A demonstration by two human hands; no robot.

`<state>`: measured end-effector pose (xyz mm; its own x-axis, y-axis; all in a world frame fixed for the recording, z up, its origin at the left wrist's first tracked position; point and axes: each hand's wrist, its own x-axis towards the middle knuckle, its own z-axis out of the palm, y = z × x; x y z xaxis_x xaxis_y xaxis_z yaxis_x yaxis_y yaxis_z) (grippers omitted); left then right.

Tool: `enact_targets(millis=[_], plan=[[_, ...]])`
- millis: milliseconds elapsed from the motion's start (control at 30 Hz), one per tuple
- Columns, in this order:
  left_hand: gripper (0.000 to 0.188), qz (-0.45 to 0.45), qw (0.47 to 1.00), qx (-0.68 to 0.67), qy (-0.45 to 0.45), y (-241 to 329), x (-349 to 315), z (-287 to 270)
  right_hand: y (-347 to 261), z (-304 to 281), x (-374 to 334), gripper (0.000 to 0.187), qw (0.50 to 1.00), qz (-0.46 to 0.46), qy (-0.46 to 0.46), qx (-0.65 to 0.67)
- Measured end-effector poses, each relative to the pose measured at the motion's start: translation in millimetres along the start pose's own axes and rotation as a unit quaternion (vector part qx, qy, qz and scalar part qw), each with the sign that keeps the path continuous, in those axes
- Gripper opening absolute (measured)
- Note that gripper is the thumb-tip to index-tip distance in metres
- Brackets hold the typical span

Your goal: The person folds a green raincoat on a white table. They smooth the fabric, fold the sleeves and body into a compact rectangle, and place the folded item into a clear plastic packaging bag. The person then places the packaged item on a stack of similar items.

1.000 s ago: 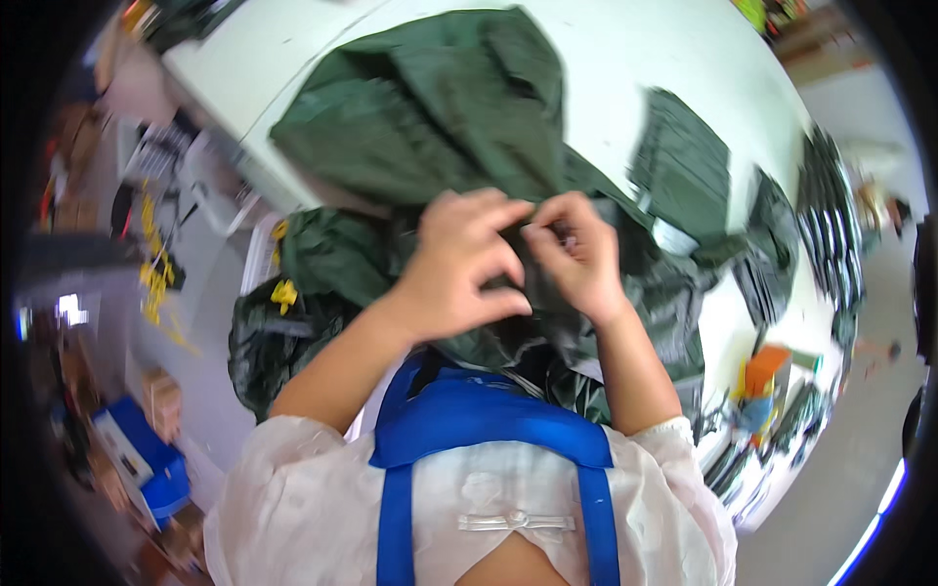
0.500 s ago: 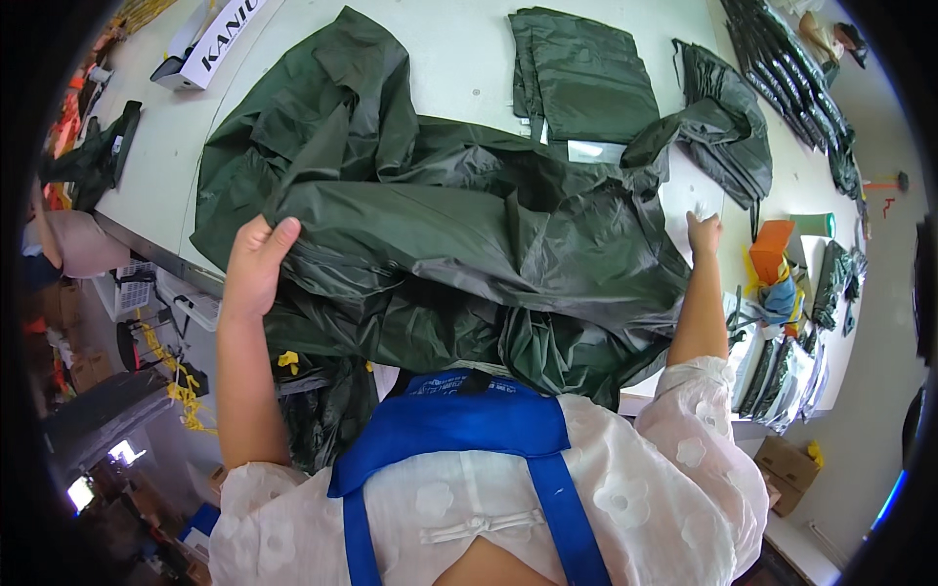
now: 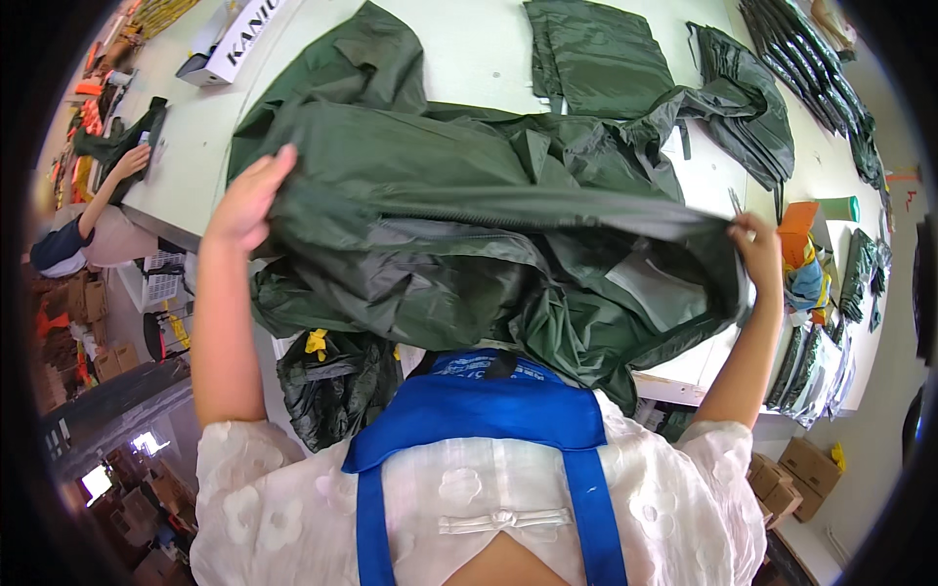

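Observation:
A dark green rain jacket (image 3: 410, 146) of thin, shiny cloth lies spread and rumpled over the table's near edge. Its zip (image 3: 449, 220) runs across the middle, and a pale patch of lining (image 3: 655, 288) shows inside the opening at right. My right hand (image 3: 757, 256) is closed on the jacket's edge and pulls it taut. A thin metal tip (image 3: 736, 200) sticks up from that hand; I cannot make out its tool. At the jacket's left side, my left hand (image 3: 244, 200) touches the cloth; its fingers are blurred and partly hidden.
Folded green garments (image 3: 601, 59) and a bundled stack (image 3: 747, 107) lie on the far table. A white box (image 3: 230, 49) stands far left, where a co-worker's hand (image 3: 132, 161) touches dark cloth. An orange box (image 3: 799, 230) and packaged garments (image 3: 811, 361) sit at right.
My right hand has moved right and now holds the jacket's edge, drawing the zipped opening wide. The left hand has shifted up and left. A co-worker's arm has come into view at far left.

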<state>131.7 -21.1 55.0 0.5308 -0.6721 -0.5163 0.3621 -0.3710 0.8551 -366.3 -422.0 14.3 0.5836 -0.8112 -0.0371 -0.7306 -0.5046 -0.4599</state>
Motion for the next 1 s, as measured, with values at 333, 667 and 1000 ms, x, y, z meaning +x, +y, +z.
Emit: enact_targets(millis=[333, 667, 1000], plan=[[0.058, 0.070, 0.995, 0.022, -0.073, 2.4, 8.2, 8.9, -145.0, 202.3, -93.7, 0.035, 0.982, -0.086, -0.099, 0.139], [0.091, 0.110, 0.981, 0.060, -0.149, -0.1, 2.7, -12.3, -116.6, 136.6, -171.7, 0.041, 0.882, -0.073, -0.361, 0.294], [0.105, 0.109, 0.972, 0.114, -0.172, 8.6, -5.9, -18.2, -254.5, 184.1, -80.6, 0.028, 0.849, -0.185, -0.186, 0.459]])
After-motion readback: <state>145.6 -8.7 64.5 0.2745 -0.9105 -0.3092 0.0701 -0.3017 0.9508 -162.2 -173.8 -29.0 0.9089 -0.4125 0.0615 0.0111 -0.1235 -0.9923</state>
